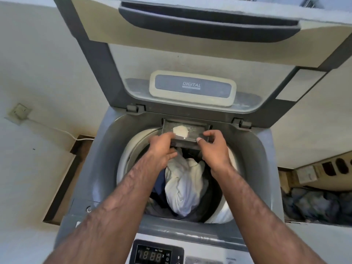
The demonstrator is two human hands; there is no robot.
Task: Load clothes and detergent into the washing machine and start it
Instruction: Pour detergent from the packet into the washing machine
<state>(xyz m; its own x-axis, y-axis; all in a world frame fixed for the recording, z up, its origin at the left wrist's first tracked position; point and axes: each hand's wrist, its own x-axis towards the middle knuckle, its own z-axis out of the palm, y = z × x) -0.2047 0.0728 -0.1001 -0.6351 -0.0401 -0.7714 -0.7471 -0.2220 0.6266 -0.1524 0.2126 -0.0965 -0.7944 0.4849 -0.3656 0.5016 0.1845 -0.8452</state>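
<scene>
A grey top-loading washing machine (83, 168) stands below me with its lid (190, 61) raised. Inside the drum lie clothes (184, 185), a white garment on top of dark ones. At the back rim a dark detergent drawer (196, 128) is pulled out, with a small heap of white powder (181, 131) in it. My left hand (162, 149) grips the drawer's front left corner. My right hand (215, 145) holds its front right corner, thumb on the front edge.
The control panel (158, 254) at the near edge shows lit digits. A wall socket (20, 110) and a white cable (57, 128) are on the left wall. To the right, a bin holds dark bundled items (316, 204). A brown gap in the floor (64, 180) runs along the machine's left.
</scene>
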